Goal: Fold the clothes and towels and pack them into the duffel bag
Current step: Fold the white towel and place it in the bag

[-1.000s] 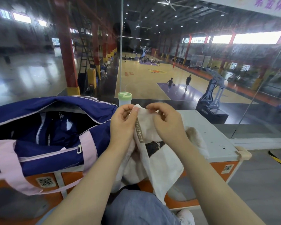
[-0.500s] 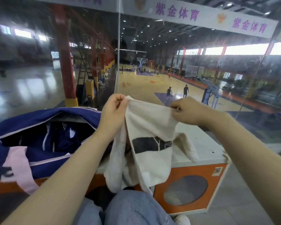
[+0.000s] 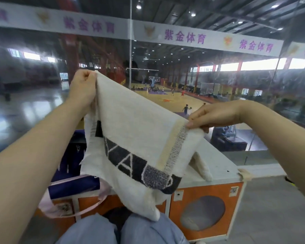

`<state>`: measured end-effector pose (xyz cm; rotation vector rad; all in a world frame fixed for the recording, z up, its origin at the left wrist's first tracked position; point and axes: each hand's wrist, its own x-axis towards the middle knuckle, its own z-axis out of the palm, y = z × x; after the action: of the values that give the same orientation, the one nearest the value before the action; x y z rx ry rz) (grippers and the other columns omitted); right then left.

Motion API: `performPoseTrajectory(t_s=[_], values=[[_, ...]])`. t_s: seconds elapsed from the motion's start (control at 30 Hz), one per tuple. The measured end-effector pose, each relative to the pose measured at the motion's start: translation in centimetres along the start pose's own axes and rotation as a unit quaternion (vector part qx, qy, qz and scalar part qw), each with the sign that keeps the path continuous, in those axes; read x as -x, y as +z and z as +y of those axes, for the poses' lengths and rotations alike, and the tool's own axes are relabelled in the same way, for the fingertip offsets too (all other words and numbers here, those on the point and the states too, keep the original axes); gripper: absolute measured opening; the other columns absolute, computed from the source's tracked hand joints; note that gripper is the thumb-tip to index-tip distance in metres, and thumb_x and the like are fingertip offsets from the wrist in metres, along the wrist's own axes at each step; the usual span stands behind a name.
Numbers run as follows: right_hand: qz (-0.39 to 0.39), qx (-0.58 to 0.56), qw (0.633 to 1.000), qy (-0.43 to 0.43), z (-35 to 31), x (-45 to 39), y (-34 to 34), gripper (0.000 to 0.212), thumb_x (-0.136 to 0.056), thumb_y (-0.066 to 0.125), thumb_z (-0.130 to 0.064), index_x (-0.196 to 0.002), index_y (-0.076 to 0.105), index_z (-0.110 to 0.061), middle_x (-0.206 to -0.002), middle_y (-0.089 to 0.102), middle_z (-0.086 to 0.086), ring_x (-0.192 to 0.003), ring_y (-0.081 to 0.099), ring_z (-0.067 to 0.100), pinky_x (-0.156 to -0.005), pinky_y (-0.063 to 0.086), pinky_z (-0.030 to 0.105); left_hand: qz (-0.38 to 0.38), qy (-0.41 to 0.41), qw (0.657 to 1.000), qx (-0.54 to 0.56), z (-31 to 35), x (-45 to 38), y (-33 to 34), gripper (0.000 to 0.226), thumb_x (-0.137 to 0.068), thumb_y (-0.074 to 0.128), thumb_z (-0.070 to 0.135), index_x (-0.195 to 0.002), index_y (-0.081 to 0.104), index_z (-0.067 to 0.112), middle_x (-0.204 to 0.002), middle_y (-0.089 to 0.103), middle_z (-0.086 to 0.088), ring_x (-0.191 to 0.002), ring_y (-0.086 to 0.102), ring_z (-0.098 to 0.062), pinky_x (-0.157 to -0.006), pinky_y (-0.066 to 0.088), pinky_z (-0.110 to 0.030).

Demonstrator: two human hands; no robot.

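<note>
Both hands hold the white towel (image 3: pixel 137 138) spread above the orange cabinet (image 3: pixel 206 205): left hand (image 3: pixel 82 88) grips one corner, right hand (image 3: pixel 213 115) pinches the other. The duffel bag (image 3: pixel 72 175) sits on the cabinet, mostly hidden behind the towel, its contents perhaps dark clothing.

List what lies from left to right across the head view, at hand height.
Left hand gripping one towel corner → towel stretched between the hands → right hand pinching the other corner.
</note>
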<state>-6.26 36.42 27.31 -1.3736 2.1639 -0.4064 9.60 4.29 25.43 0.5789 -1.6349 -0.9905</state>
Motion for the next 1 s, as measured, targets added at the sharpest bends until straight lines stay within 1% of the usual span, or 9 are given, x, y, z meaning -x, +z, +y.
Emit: performPoseTrajectory(t_s=[0.07, 0.2, 0.33, 0.4, 0.47, 0.57, 0.73, 0.87, 1.0], values=[[0.024, 0.080, 0.996, 0.036, -0.4, 0.1, -0.3, 0.038, -0.087, 0.053, -0.052, -0.098, 0.076, -0.023, -0.092, 0.070, -0.009, -0.078, 0.059, 0.002, -0.077, 0.046, 0.018, -0.004, -0.010, 1.000, -0.019, -0.2, 0.3, -0.3, 0.033, -0.090, 0.043, 0.037, -0.108, 0.063, 0.017, -0.112, 0.062, 0.009, -0.103, 0.055, -0.013, -0.087, 0.043, -0.031], [0.142, 0.196, 0.969, 0.042, -1.4, 0.7, -1.9, 0.023, -0.096, 0.055, -0.032, -0.103, 0.073, -0.020, -0.108, 0.068, 0.002, -0.103, 0.060, 0.015, -0.099, 0.042, 0.034, 0.006, -0.010, 0.999, -0.047, -1.0, 0.9, -0.8, 0.029, -0.092, 0.040, 0.032, -0.095, 0.059, 0.011, -0.099, 0.059, 0.003, -0.088, 0.051, -0.015, -0.074, 0.041, -0.034], [0.187, 0.232, 0.955, 0.014, -3.2, 2.0, -3.3, 0.013, -0.096, 0.056, -0.022, -0.095, 0.065, -0.031, -0.099, 0.064, -0.010, -0.092, 0.056, 0.003, -0.084, 0.037, 0.028, 0.065, -0.003, 0.997, 0.028, -0.7, 0.9, -0.6, 0.014, -0.098, 0.039, 0.031, -0.102, 0.047, 0.020, -0.104, 0.052, 0.007, -0.094, 0.048, -0.011, -0.084, 0.041, -0.028], [0.294, 0.308, 0.905, 0.001, -3.4, 1.7, -4.2, 0.014, -0.098, 0.052, -0.022, -0.096, 0.065, -0.028, -0.090, 0.060, -0.011, -0.081, 0.053, 0.007, -0.077, 0.039, 0.027, 0.064, 0.002, 0.998, 0.024, -0.7, 0.9, -0.3, 0.015, -0.098, 0.039, 0.034, -0.103, 0.048, 0.023, -0.101, 0.053, 0.010, -0.097, 0.050, -0.012, -0.086, 0.041, -0.028], [0.383, 0.341, 0.858, -0.010, -3.2, 1.1, -4.9, 0.022, -0.096, 0.049, -0.017, -0.107, 0.068, -0.018, -0.095, 0.059, -0.005, -0.085, 0.051, 0.015, -0.080, 0.042, 0.032, 0.062, 0.009, 0.998, 0.029, -0.7, 0.8, -0.1, 0.017, -0.098, 0.039, 0.035, -0.102, 0.048, 0.022, -0.096, 0.053, 0.010, -0.095, 0.051, -0.013, -0.086, 0.043, -0.030], [0.382, 0.321, 0.867, 0.015, -3.4, 0.2, -4.7, 0.025, -0.093, 0.051, -0.013, -0.109, 0.070, -0.015, -0.099, 0.063, -0.001, -0.088, 0.055, 0.018, -0.079, 0.041, 0.031, 0.090, 0.038, 0.994, 0.039, -0.7, 0.7, 0.2, 0.016, -0.100, 0.038, 0.031, -0.103, 0.045, 0.018, -0.098, 0.051, 0.009, -0.093, 0.050, -0.011, -0.082, 0.041, -0.026], [0.439, 0.265, 0.858, 0.033, -3.6, -0.4, -4.8, 0.028, -0.089, 0.051, -0.010, -0.107, 0.072, -0.016, -0.104, 0.068, 0.003, -0.091, 0.059, 0.022, -0.083, 0.052, 0.040, 0.091, 0.016, 0.995, 0.042, -1.4, 0.4, 0.9, 0.017, -0.099, 0.036, 0.030, -0.106, 0.046, 0.017, -0.106, 0.051, 0.004, -0.097, 0.050, -0.013, -0.091, 0.044, -0.032], [0.454, 0.215, 0.865, -0.004, -3.7, 0.0, -4.7, 0.021, -0.091, 0.054, -0.016, -0.105, 0.069, -0.022, -0.094, 0.063, -0.003, -0.082, 0.058, 0.017, -0.070, 0.046, 0.031, 0.112, 0.029, 0.992, 0.039, -1.2, 0.6, 1.2, 0.017, -0.103, 0.033, 0.026, -0.109, 0.044, 0.015, -0.108, 0.049, 0.003, -0.096, 0.046, -0.010, -0.080, 0.034, -0.018], [0.346, 0.171, 0.922, -0.026, -4.0, 1.0, -5.1, 0.014, -0.091, 0.064, -0.029, -0.091, 0.069, -0.016, -0.088, 0.072, 0.000, -0.076, 0.071, 0.018, -0.074, 0.059, 0.035, 0.131, 0.034, 0.991, 0.015, -1.1, 0.4, 1.4, 0.016, -0.104, 0.030, 0.025, -0.108, 0.042, 0.015, -0.107, 0.049, 0.003, -0.092, 0.045, -0.010, -0.072, 0.031, -0.015]])
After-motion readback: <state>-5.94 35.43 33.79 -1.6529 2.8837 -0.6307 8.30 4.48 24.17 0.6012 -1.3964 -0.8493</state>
